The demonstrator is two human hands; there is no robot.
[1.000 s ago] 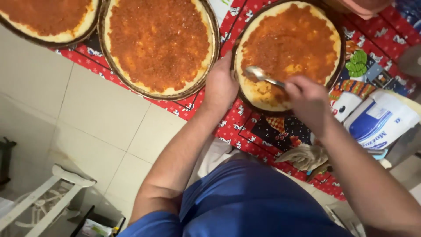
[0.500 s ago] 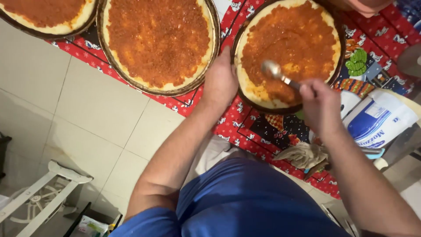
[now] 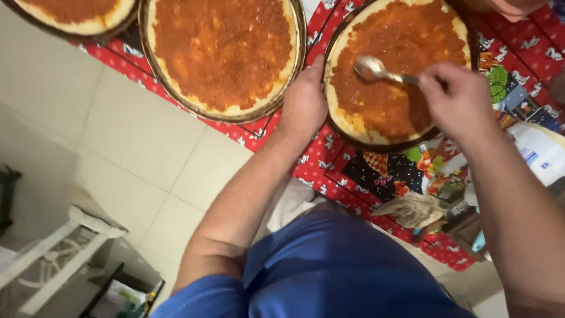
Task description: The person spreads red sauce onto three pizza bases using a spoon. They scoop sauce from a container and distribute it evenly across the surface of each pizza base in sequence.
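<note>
Three round pizza bases spread with red-orange tomato sauce are seen from above on a red patterned tablecloth (image 3: 329, 162). The pizza being worked on (image 3: 394, 76) lies at the upper right, in a dark round pan (image 3: 347, 132) near the table's edge. Its sauce is thick and uneven, covering most of the pale dough, while a bare cream-coloured crescent is left along the lower left rim. A metal spoon (image 3: 372, 69) is held by its handle in the right hand (image 3: 459, 100), the fingers closed around it; the bowl of the spoon is laid on the sauce left of the middle of the pizza. The left hand (image 3: 303, 103) is pressed against the pan's left rim, fingers curled at the edge, between this pan and the neighbouring one. A second sauced pizza (image 3: 223, 50) is seen just to the left, fully covered, and part of a third (image 3: 73, 12) is cut off at the top left corner. Pale floor tiles (image 3: 135, 147) are visible below the table, along with blue clothing (image 3: 341, 271) worn by the person.
</note>
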